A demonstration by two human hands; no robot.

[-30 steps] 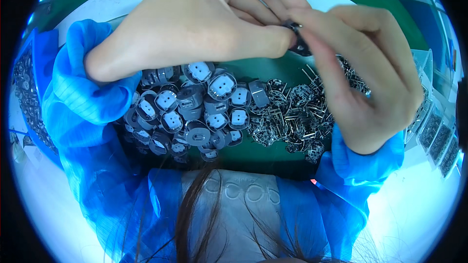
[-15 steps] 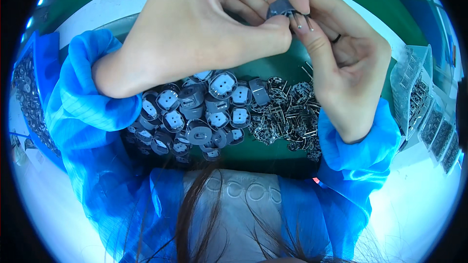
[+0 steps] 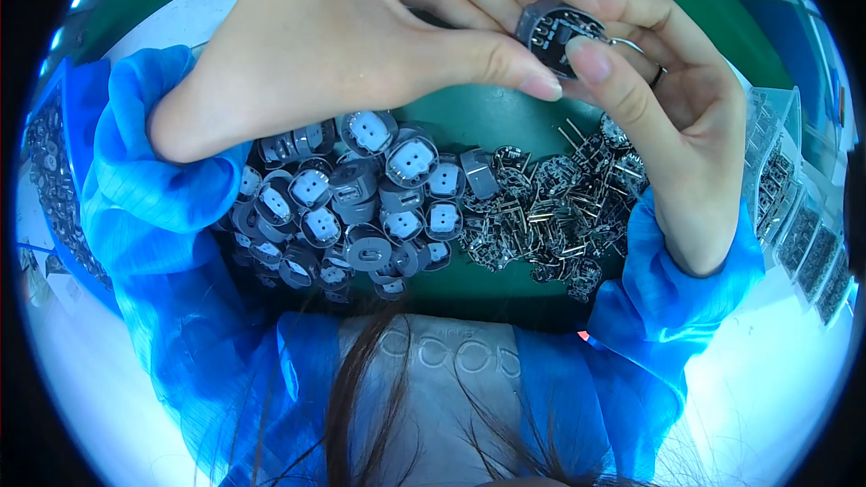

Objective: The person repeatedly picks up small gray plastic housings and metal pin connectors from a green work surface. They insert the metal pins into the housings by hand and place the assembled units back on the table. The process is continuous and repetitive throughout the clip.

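Observation:
A grey round plastic housing point(image 3: 534, 13) is pinched between the thumb and fingers of my left hand point(image 3: 352, 50), above the green work surface. Its open side is turned toward me, and a black round circuit board point(image 3: 554, 39) with metal contacts shows in it. From the right, my right hand point(image 3: 681, 113) holds the board's edge, thumb tip on its face and fingers partly hidden behind. Metal pins stick out beside that thumb. Whether the board is fully seated cannot be seen. Below my hands lie a heap of grey housings with white inserts point(image 3: 367, 248) and a pile of circuit boards with pins point(image 3: 541, 207).
At the left edge stands a blue bin point(image 3: 81, 117) filled with small parts. Clear plastic trays point(image 3: 769, 140) of small metal parts stand on the right. A white curved band point(image 3: 203, 13) crosses the green surface behind my hands.
The housing has tilted so that its open side with the board faces me. My right hand has shifted right and its thumb now rests on the board, uncovering more of the board pile.

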